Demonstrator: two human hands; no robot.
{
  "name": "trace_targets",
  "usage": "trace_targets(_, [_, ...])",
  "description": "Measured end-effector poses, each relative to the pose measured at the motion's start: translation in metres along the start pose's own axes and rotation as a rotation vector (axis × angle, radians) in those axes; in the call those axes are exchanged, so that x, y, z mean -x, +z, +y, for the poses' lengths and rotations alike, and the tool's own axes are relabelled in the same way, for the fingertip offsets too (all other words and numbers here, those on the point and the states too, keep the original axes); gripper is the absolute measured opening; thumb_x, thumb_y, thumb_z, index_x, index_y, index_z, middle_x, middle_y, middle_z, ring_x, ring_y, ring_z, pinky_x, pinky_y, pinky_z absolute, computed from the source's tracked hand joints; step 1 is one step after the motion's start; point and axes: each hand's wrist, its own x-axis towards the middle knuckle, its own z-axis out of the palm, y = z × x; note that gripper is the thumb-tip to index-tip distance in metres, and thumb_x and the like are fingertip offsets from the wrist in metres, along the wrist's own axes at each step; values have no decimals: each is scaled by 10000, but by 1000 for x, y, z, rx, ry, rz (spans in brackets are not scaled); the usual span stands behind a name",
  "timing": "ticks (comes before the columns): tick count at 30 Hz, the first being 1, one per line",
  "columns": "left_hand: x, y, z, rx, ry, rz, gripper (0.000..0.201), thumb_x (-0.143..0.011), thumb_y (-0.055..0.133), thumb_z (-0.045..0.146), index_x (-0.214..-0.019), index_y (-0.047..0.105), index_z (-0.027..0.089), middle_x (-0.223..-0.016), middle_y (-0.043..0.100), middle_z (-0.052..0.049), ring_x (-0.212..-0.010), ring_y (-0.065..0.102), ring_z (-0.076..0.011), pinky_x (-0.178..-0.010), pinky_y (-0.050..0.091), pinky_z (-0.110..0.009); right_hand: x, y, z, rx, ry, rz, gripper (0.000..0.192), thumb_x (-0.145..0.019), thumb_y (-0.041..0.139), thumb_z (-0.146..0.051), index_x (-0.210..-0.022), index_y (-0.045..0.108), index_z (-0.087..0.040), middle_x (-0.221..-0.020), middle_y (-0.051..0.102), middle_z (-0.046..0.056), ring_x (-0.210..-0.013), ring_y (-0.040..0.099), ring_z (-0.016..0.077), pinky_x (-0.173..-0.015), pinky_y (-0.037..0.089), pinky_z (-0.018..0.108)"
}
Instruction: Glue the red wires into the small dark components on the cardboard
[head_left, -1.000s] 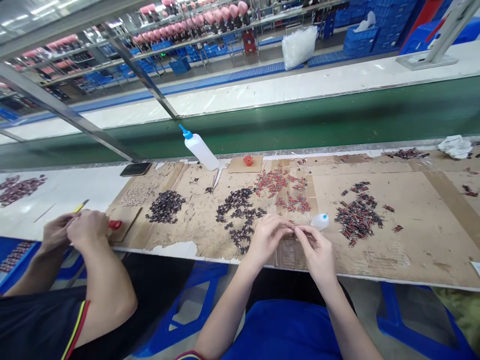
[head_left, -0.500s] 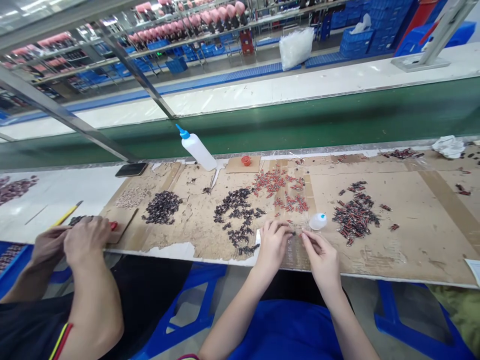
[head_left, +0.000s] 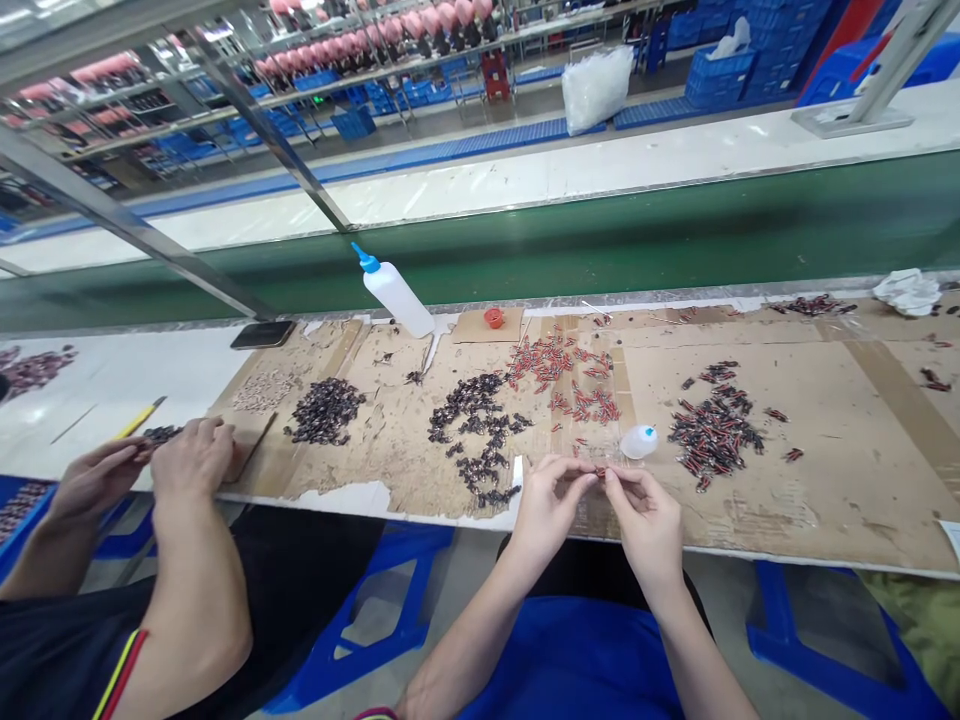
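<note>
Over my feed, cardboard (head_left: pixel 817 400) lies on the counter (head_left: pixel 176 365); I see a bottle (head_left: pixel 639 442) behind the right hand (head_left: pixel 646 515), a parts heap (head_left: pixel 712 432) to its right and (farther back, leftward) another bottle (head_left: pixel 400 300)

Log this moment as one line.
left hand: pinching small reddish part | right hand: pinching same part | nearby: small bottle, red parts, black parts

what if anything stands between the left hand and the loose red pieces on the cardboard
Nothing visible stands in the way: between the left hand and the red pieces there is only cardboard, with a few stray red ones. The small bottle sits off to the right.
</note>
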Motion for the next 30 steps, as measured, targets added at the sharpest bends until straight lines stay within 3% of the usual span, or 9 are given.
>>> trace_targets(7, [-1, -6, 7, 73, 36, -39, 79, -816, 680, 213, -846, 751, 195, -855, 740, -61, -857, 673, -190, -803, 529, -305, -8, -7, -8, -38, -24, -81, 322, -656, 784, -494, -712, 723, -183, -728, 746, 64, -721, 720, 216, -747, 610, 364])
trace_targets(14, [5, -3, 16, -15, 150, 12, 124, -844, 640, 182, -862, 757, 219, -848, 748, -61, -863, 645, -201, -821, 511, -339, -6, -6, -13, -40, -135, -27, 186, -690, 775, -381, -688, 739, -198, -738, 753, 59, -705, 710, 194, -730, 606, 329])
trace_targets(18, [5, -5, 23, 49, 84, -20, 99, -816, 662, 192, -847, 754, 209, -847, 750, -56, -860, 654, -189, -810, 519, -310, -4, -6, -15, -10, -216, -18, 136, -725, 747, -337, -701, 741, -203, -748, 751, 56, -716, 711, 189, -715, 606, 306])
trace_targets(23, [2, -7, 21, 103, -50, -64, 81, -774, 671, 193, -807, 744, 181, -827, 750, -59, -838, 667, -185, -817, 515, -301, -9, -17, -14, 74, -178, -162, 189, -726, 744, -373, -793, 763, -196, -787, 764, 66, -700, 724, 193, -693, 619, 305])
trace_targets(26, [2, -4, 19, 88, -50, -73, 85, -768, 658, 179, -808, 733, 179, -833, 741, -57, -845, 663, -185, -826, 513, -306, -10, -22, -13, 93, -134, -177, 265, -715, 751, -402, -867, 755, -185, -765, 759, 59, -656, 715, 180, -649, 621, 288])
trace_targets(30, [4, 4, 21, 80, -19, -93, 84, -786, 645, 185, -824, 721, 187, -855, 727, -57, -866, 656, -185, -828, 513, -306, -6, -25, -15, 107, -169, -119, 222, -705, 755, -391, -800, 741, -192, -757, 750, 57, -657, 705, 183, -655, 616, 297])
